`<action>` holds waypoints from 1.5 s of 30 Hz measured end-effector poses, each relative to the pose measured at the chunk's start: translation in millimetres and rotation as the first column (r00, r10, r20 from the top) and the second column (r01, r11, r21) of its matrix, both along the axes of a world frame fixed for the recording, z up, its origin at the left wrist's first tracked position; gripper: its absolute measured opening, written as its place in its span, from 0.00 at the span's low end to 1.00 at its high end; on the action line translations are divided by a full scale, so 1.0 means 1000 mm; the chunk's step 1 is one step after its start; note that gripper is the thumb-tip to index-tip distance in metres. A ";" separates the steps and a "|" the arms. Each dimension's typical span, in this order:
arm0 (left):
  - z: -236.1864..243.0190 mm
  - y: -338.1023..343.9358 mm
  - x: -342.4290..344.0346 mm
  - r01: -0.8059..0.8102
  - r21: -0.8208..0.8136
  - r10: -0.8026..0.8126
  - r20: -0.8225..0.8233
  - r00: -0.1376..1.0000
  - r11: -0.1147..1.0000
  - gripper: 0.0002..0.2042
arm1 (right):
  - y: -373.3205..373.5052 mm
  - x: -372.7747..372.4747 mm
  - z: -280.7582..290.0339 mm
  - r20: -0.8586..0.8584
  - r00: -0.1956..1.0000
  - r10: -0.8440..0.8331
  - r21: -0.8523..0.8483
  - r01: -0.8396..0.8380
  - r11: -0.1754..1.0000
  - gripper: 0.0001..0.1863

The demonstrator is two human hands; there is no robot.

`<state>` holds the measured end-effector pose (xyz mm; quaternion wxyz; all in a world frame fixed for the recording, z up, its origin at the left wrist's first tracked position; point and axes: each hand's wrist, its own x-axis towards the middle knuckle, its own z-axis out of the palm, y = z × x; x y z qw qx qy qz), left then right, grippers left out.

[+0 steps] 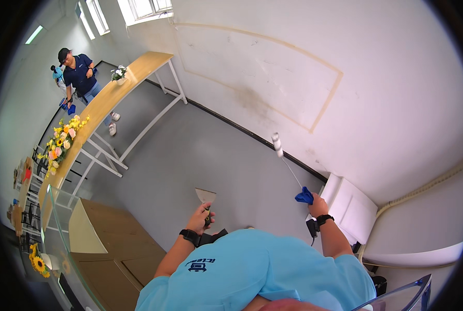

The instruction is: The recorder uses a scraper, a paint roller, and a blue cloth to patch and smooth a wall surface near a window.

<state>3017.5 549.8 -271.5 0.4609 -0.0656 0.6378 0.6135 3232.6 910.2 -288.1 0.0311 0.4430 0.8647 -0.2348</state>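
Note:
A putty knife with a dark handle is in my left hand, its wide blade pointing away from me above the grey floor. My right hand is closed at the handle end of a small paint roller. A crumpled blue cloth is bunched there, hiding the handle. From the cloth a thin wire arm runs up to the white roller sleeve, which is near the foot of the wall; whether it touches the wall I cannot tell. A tan strip outlines a scuffed, stained patch of wall beyond.
A white boxy unit stands against the wall at right, beside a beige hose. A long wooden table with flowers stretches along the left. Brown cabinets are near left. Behind the table stands another person.

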 end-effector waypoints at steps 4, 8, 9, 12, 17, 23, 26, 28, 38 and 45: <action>0.016 0.028 -0.040 0.175 -0.016 -0.176 -0.144 0.974 0.984 0.14 | -0.010 -0.040 0.041 -0.323 0.934 0.154 0.051 -0.145 0.988 0.20; 0.065 0.069 -0.085 0.359 0.023 -0.304 -0.483 0.821 0.933 0.12 | -0.035 -0.085 0.093 -0.581 0.725 0.369 0.286 -0.243 0.927 0.21; 0.074 0.079 -0.094 0.437 0.053 -0.333 -0.570 0.752 0.898 0.12 | -0.042 -0.097 0.103 -0.619 0.659 0.427 0.355 -0.250 0.901 0.20; 0.105 0.102 -0.109 0.603 0.107 -0.435 -0.595 0.676 0.790 0.12 | -0.066 -0.138 0.117 -0.627 0.617 0.476 0.439 -0.225 0.870 0.20; 0.082 0.118 -0.145 0.591 0.127 -0.326 -0.733 0.597 0.797 0.13 | -0.127 -0.225 0.120 -0.752 0.511 0.416 0.373 -0.190 0.908 0.21; 0.098 0.100 -0.188 0.511 0.347 -0.118 -0.728 0.675 0.786 0.13 | -0.181 -0.301 0.115 -0.858 0.436 0.272 0.241 -0.127 0.962 0.22; 0.089 0.087 -0.221 0.424 0.421 0.009 -0.717 0.697 0.802 0.14 | -0.197 -0.326 0.115 -0.848 0.432 0.306 0.264 -0.156 0.952 0.22; 0.092 0.081 -0.235 0.465 0.345 -0.038 -0.769 0.638 0.815 0.15 | -0.202 -0.338 0.112 -0.846 0.450 0.288 0.244 -0.153 0.958 0.22; 0.079 0.078 -0.292 0.380 -0.034 -0.216 -0.868 0.447 0.924 0.14 | -0.161 -0.308 0.062 -0.861 0.319 -0.397 -0.441 -0.075 0.894 0.17; 0.071 0.094 -0.332 0.327 -0.084 -0.178 -0.947 0.267 0.941 0.15 | -0.077 -0.275 0.017 -0.754 0.486 -0.442 -0.273 0.381 0.883 0.33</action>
